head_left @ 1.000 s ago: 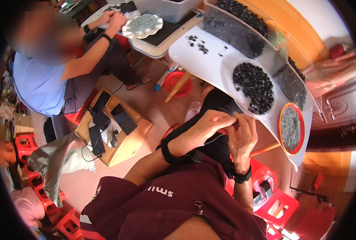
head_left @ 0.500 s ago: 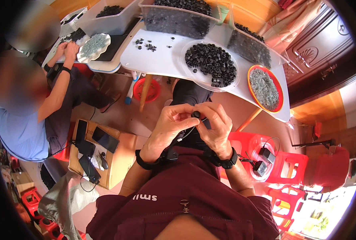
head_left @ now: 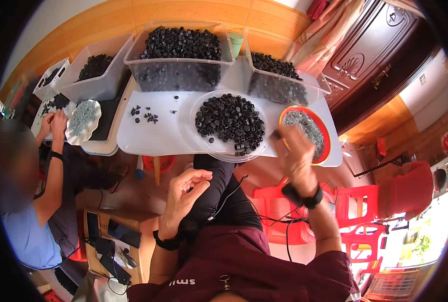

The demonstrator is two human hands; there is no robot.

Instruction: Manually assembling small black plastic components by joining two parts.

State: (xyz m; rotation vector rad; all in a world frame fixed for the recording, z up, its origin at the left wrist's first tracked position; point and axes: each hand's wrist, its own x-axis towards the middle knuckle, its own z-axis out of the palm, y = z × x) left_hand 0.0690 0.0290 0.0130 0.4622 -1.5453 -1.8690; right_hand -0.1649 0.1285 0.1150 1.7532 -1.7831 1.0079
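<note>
Fingers of the left hand [head_left: 182, 197] curl loosely, thumb and forefinger apart with nothing visible between them. Those of the right hand [head_left: 298, 155] seem to meet on a small dark piece [head_left: 276, 135], though blur leaves that grip uncertain. More black pieces [head_left: 227, 120] lie in a round clear tray [head_left: 199, 143] on the bench [head_left: 148, 137], beside a red bowl [head_left: 326, 136] of thin metal pieces [head_left: 304, 124]. Good handling calls for a light pinch and a wrist clear of the bowl's rim. The right hand hides the bowl's left side; whether they touch cannot be told.
</note>
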